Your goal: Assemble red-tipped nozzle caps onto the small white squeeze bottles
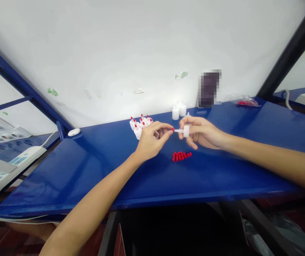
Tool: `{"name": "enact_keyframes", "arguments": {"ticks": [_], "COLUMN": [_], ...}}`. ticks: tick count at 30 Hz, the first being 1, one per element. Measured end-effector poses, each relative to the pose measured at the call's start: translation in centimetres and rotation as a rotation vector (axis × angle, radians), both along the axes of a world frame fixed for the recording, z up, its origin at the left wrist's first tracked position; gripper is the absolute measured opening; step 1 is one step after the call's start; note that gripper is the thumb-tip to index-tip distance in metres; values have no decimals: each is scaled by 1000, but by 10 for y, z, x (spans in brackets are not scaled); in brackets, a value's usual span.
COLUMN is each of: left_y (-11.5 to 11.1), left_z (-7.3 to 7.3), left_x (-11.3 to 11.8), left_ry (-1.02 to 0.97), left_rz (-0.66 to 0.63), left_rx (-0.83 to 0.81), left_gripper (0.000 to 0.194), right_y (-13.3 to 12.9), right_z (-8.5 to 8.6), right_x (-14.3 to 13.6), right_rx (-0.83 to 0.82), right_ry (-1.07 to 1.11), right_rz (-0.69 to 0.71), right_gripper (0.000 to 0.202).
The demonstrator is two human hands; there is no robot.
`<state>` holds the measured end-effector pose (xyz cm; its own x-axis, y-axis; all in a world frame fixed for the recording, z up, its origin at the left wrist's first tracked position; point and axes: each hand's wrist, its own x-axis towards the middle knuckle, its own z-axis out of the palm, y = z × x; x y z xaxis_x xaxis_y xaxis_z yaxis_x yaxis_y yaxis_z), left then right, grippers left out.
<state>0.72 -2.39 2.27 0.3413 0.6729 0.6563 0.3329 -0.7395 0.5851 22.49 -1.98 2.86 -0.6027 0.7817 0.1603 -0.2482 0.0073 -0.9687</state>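
Between thumb and index finger, my left hand (154, 138) pinches a small red cap (172, 129) at the tip of a white nozzle. My right hand (202, 131) holds the white nozzle top (186, 131) by its wide base, its narrow end pointing left. Below the hands, several loose red caps (180, 156) stand grouped on the blue table (101, 156). Several white bottles with red tips (138, 132) are beyond my left hand, which partly hides them. White bottles without red tips (175, 113) stand near the wall.
A blurred dark rectangular object (209, 89) leans against the wall. A clear bag with red pieces (244, 102) lies at the back right. At the back left is a white oval case (74, 132); white power strips (16, 161) are at the far left.
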Motion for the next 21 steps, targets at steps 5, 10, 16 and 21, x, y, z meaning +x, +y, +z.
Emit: {"name": "enact_keyframes", "arguments": {"ticks": [5, 10, 16, 21], "left_y": [1, 2, 4, 4], "left_z": [-4, -5, -9, -11], "left_x": [0, 0, 1, 1], "left_ry": [-81, -121, -171, -138], "left_rz": [-60, -91, -131, -135], "left_rx": [-81, -144, -207, -213], "left_gripper": [14, 16, 20, 22], "right_y": [-1, -2, -1, 1], "right_z": [0, 2, 2, -2], "right_x": [-3, -5, -2, -1], "right_rx": [13, 21, 4, -10], "right_ry": [18, 31, 13, 18], "right_rz": [-20, -53, -9, 29], "right_gripper": [16, 12, 11, 14]}}
